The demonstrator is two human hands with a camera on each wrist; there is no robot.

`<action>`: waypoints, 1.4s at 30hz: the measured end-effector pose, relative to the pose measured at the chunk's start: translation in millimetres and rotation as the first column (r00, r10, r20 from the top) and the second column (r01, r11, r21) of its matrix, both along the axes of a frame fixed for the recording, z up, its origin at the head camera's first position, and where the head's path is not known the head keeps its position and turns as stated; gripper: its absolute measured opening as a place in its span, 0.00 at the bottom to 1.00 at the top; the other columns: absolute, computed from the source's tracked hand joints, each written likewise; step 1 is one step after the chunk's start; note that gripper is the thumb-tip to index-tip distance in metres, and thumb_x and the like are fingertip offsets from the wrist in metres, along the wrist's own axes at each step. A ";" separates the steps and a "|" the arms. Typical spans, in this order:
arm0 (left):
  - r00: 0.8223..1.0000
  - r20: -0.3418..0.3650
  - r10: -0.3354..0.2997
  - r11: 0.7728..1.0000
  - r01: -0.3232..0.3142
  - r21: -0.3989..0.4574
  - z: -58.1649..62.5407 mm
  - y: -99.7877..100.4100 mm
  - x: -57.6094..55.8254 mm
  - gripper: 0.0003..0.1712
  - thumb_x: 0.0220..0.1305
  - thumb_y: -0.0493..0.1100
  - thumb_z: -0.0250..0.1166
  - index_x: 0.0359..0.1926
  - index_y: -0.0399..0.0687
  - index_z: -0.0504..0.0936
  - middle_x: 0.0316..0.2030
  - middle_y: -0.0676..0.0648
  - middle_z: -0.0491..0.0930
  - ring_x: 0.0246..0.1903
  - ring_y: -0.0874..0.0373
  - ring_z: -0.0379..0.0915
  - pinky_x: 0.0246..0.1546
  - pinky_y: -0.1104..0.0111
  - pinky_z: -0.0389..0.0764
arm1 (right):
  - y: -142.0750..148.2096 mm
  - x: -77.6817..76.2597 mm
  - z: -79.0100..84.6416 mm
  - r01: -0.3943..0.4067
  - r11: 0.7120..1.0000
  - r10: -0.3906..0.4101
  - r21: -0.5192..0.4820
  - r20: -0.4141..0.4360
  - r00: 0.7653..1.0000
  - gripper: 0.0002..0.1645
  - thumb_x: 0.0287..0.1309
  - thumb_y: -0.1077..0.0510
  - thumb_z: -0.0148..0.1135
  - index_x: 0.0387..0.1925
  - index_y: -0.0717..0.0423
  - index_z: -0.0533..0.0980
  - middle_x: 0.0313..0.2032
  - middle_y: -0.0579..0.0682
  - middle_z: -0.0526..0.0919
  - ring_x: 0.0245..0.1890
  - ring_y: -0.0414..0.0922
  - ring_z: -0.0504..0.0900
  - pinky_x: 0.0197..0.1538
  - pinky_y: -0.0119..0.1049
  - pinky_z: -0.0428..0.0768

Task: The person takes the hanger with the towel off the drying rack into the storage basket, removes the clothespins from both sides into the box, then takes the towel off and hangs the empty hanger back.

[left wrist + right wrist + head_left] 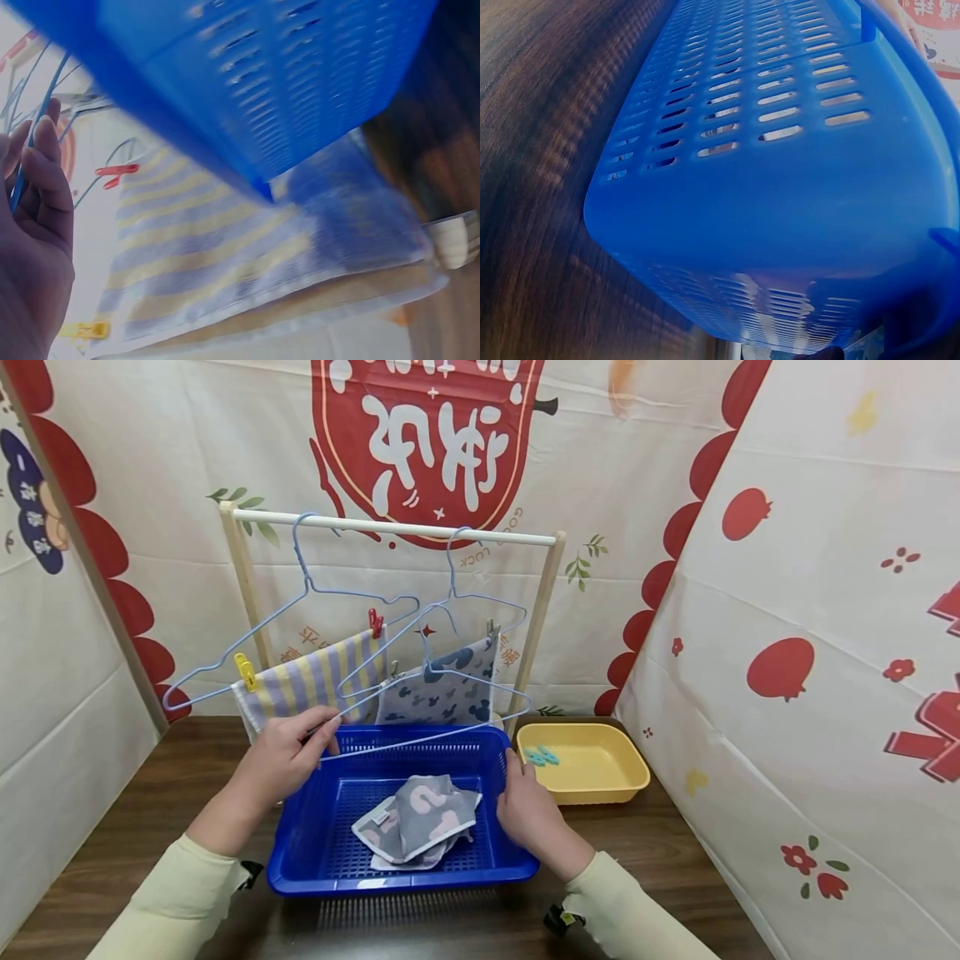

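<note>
In the head view my left hand [288, 753] holds one corner of a light blue clothes hanger [412, 742], which slants above a blue plastic basket [405, 885]. The left wrist view also has the hanger wire [37, 120] between my fingers. My right hand [528, 806] grips the basket's right rim; in the right wrist view the basket's side hides most of that hand. Inside the basket lies a crumpled grey cloth [431, 814] with pink shapes and white edging.
Behind the basket, a wooden rack [397, 529] bears two more hangers. A striped towel [322, 672] hangs from red and yellow clothespins, and a mouse-print cloth [450, 689] from grey ones. At right, a yellow tray [600, 760] contains teal clothespins [542, 756].
</note>
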State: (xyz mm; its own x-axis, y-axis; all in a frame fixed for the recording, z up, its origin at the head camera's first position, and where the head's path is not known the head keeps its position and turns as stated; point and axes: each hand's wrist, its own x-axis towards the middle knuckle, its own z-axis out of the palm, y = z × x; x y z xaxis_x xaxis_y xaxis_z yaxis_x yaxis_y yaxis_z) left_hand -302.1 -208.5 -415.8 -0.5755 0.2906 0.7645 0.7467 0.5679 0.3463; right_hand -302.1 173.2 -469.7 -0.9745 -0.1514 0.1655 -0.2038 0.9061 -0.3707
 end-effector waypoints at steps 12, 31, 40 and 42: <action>0.988 -0.102 0.114 0.993 -0.117 -0.026 41.2 -0.4 17.4 0.06 0.73 0.31 0.69 0.46 0.44 0.89 0.24 0.57 0.82 0.21 0.66 0.71 0.23 0.74 0.75 | -1.4 -0.4 -2.1 -0.009 0.999 0.010 -0.031 0.020 1.000 0.42 0.73 0.65 0.59 0.83 0.68 0.58 0.56 0.72 0.76 0.27 0.50 0.80 0.33 0.51 0.86; 0.943 -0.227 0.242 0.970 -0.244 0.022 94.7 29.8 11.6 0.10 0.77 0.37 0.69 0.51 0.37 0.91 0.29 0.41 0.90 0.18 0.52 0.79 0.20 0.59 0.81 | -0.5 1.1 1.0 -0.012 1.000 0.012 -0.008 0.019 1.000 0.41 0.74 0.65 0.60 0.82 0.70 0.58 0.59 0.72 0.77 0.34 0.55 0.85 0.39 0.54 0.89; 0.940 -0.255 0.226 0.971 -0.239 -0.019 112.2 58.8 -8.0 0.10 0.81 0.39 0.64 0.47 0.35 0.88 0.24 0.42 0.84 0.17 0.48 0.76 0.18 0.58 0.76 | 0.3 0.5 0.9 -0.013 1.000 0.013 0.000 0.025 1.000 0.42 0.75 0.64 0.60 0.83 0.70 0.58 0.58 0.71 0.77 0.33 0.54 0.84 0.39 0.54 0.89; 0.940 -0.260 0.220 0.972 -0.234 -0.025 115.7 66.0 -11.8 0.10 0.82 0.39 0.63 0.45 0.35 0.86 0.22 0.43 0.81 0.15 0.50 0.73 0.18 0.59 0.73 | 0.5 0.4 0.5 -0.018 1.000 0.018 0.004 0.020 1.000 0.42 0.74 0.64 0.60 0.83 0.70 0.58 0.58 0.72 0.77 0.33 0.54 0.84 0.38 0.54 0.89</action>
